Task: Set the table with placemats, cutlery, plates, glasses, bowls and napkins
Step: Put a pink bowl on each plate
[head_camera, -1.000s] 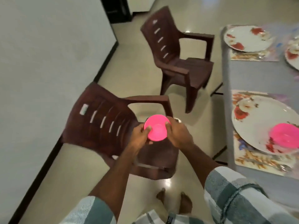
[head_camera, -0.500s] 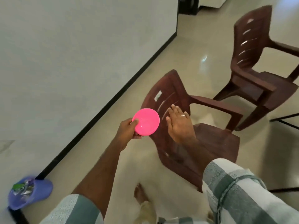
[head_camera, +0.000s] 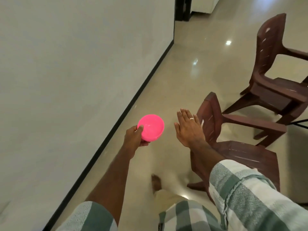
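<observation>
1. Where things stand: the left hand point(head_camera: 135, 137) has the pink bowl point(head_camera: 152, 127) pinched at its near rim, thumb hooked over the edge and into the bowl, fingers curled under the base. It's out in the air over the floor, between the wall point(head_camera: 66, 72) and the near brown chair point(head_camera: 233, 147), touching nothing else. The table isn't in view at all.

2. The right hand point(head_camera: 188, 129) is empty, fingers straight and a bit spread, hovering just beside the bowl and in front of the chair back. There's a ring on one finger.

3. My read is this is the carry step, bowl on its way to a place setting. A one-sided rim pinch is fine for a light plastic bowl, but it can tip, so I'd keep it mouth-up and level.

4. If it feels wobbly, bring that free right hand under the far side.

5. Watch the chairs. The near one sits right by the walking line, and the far chair point(head_camera: 275, 72) is close behind it, so swing wide instead of squeezing past.

6. Set it down base first, and don't let go until it sits flat.
</observation>
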`<state>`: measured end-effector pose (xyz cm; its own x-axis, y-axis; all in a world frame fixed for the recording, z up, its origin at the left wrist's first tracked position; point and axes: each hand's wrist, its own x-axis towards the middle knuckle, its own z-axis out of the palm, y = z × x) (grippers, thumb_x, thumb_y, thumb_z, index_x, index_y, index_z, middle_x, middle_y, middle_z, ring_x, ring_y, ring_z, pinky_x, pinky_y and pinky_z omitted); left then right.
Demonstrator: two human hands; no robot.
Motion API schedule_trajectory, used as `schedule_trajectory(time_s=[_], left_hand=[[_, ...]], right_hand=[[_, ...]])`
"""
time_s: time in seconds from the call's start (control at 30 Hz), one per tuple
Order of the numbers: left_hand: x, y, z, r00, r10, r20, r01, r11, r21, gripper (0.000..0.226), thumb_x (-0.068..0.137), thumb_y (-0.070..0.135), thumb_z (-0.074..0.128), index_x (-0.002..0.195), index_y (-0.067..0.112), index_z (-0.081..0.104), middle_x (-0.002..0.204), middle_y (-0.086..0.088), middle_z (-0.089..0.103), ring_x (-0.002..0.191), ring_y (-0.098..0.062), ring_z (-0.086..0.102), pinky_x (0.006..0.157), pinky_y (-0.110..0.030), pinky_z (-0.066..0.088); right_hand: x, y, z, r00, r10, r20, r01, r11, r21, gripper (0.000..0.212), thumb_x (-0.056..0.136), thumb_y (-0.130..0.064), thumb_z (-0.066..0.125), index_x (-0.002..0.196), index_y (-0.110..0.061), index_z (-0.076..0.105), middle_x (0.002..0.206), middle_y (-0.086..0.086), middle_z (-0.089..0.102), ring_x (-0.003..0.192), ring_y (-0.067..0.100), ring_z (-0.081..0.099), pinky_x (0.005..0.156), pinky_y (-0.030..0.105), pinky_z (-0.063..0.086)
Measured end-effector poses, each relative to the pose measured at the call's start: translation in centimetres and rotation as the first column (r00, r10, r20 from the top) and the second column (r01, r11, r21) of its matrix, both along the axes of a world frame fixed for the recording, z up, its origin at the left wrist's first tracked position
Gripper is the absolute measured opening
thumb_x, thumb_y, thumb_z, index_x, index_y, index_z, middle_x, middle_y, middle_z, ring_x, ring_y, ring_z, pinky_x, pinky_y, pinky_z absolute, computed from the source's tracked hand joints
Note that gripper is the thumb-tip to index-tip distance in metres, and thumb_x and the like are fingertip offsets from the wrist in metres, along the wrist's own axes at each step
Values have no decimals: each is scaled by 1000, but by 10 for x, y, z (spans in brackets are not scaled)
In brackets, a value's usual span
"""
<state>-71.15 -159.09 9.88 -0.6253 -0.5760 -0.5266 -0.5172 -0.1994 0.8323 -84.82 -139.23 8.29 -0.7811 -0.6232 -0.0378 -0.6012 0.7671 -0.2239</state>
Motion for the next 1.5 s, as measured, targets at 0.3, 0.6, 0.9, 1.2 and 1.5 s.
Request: schedule_trajectory(time_s=[0.3,0.6,0.9,1.2,1.5], left_hand=[[-149,-154,1,980,-196,41,198,977,-78,39,103,30,57,135,8,58,117,-16,64,88,-35,72,66,-42,62],[-355,-210,9,912,-409,22,410,912,-31,29,104,25,56,129,10,59,106,-12,66,82,-34,72,66,-43,64],[-634,-185,-3,715,-698,-23,699,715,8,34,105,25,54,132,6,58,105,-19,67,77,-37,72,71,-45,63],[-889,-83,18,472,-877,-91,881,469,51,27,104,26,54,125,9,59,110,-20,66,82,-43,73,69,-43,61],[-1111,58,36,314,-936,-162,948,317,5,31,104,29,54,127,9,59,115,-20,65,85,-42,74,71,-44,61]], right_hand=[[-118,-136,-31,979,-165,121,163,986,29,58,106,-39,26,157,-12,25,166,7,23,154,23,18,124,48,16],[-258,-160,-22,894,-433,118,434,901,19,59,107,-40,23,160,-14,20,168,3,15,155,19,11,125,46,8],[-451,-135,-13,701,-711,56,710,703,38,59,106,-41,24,159,-14,24,167,4,20,155,20,15,124,47,11],[-616,-65,11,404,-915,-14,914,404,-36,57,106,-37,29,157,-11,30,165,6,25,153,23,20,123,50,17],[-808,46,1,250,-968,-18,964,250,-90,54,106,-38,26,154,-15,34,163,5,30,152,23,24,123,52,20]])
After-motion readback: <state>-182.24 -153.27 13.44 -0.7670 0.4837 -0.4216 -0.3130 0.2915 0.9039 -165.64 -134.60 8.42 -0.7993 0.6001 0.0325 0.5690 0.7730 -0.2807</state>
